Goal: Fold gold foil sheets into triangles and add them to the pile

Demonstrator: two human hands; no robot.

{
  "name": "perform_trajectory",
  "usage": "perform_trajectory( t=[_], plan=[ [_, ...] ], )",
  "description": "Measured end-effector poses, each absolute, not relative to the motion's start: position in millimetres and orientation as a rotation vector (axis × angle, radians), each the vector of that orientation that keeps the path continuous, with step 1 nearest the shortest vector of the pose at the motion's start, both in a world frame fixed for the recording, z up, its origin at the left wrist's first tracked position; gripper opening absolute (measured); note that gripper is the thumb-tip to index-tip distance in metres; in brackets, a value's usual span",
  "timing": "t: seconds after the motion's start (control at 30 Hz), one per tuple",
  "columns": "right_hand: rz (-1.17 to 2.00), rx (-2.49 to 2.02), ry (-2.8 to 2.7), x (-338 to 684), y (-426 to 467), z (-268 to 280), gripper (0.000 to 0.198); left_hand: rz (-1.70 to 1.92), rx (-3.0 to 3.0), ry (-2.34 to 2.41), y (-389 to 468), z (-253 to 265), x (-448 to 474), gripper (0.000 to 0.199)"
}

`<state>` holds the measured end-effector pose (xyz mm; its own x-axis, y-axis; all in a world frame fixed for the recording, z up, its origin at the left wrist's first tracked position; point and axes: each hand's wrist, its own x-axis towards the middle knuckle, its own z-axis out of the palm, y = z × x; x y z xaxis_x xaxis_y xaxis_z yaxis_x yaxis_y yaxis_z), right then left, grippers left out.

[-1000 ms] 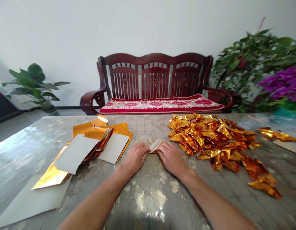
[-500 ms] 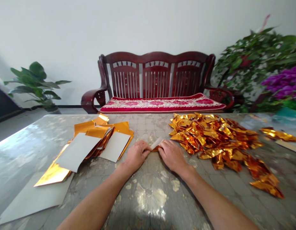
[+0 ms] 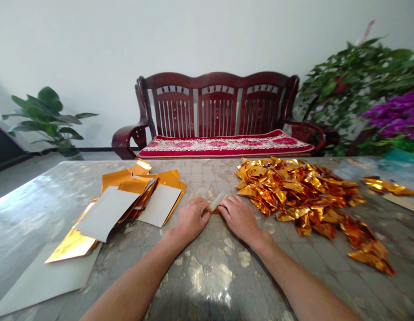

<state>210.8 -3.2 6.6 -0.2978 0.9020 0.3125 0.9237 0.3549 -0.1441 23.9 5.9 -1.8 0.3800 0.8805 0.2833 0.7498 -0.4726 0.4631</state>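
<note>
Between my hands, low over the table's middle, is a small folded sheet of gold foil paper (image 3: pixel 218 202), its pale backing facing up and a gold edge showing below. My left hand (image 3: pixel 194 216) pinches its left end, thumb against curled fingers. At the other end my right hand (image 3: pixel 238 218) grips it the same way. Both sets of fingers hide much of the paper. To the left lie flat gold sheets (image 3: pixel 168 178) in a loose stack, some with the white back up (image 3: pixel 109 209). A heap of folded gold foil pieces (image 3: pixel 294 187) spreads to the right.
The table (image 3: pixel 207 285) has a glossy, flower-patterned cover. A large pale sheet (image 3: pixel 49 276) lies at front left, and clear plastic (image 3: pixel 357 167) at far right. Beyond stand a dark wooden bench (image 3: pixel 217 82) with a red cushion, a potted plant (image 3: pixel 49 111) and purple flowers (image 3: pixel 394 116).
The view has shifted very slightly. My right fingers have moved a little on the folded paper; both hands keep their hold on it.
</note>
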Motion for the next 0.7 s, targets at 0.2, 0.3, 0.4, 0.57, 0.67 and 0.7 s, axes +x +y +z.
perform_trajectory(
  t=[0.2,0.3,0.4,0.57,0.67,0.7],
  plan=[
    [-0.062,-1.626,-2.265,210.2,-2.4,5.2,0.024,0.732,2.324,1.533,0.6,2.5,29.6,0.015],
    [-0.051,-1.633,-2.249,210.1,-2.8,4.6,0.022,0.731,2.298,1.581,-0.3,3.4,31.8,0.019],
    [-0.051,-1.641,-2.229,210.0,-3.2,3.0,0.02,0.721,2.289,1.595,-0.2,4.0,33.2,0.018],
    [-0.054,-1.638,-2.204,210.2,-2.6,-0.9,0.018,0.676,2.314,1.665,0.2,5.5,36.2,0.019],
    [-0.036,-1.649,-2.181,210.5,-1.8,-2.3,0.018,0.654,2.337,1.706,0.2,6.2,37.6,0.019],
    [-0.029,-1.652,-2.176,210.5,-1.4,-2.5,0.018,0.645,2.339,1.715,0.1,6.5,37.7,0.019]
  ],
)
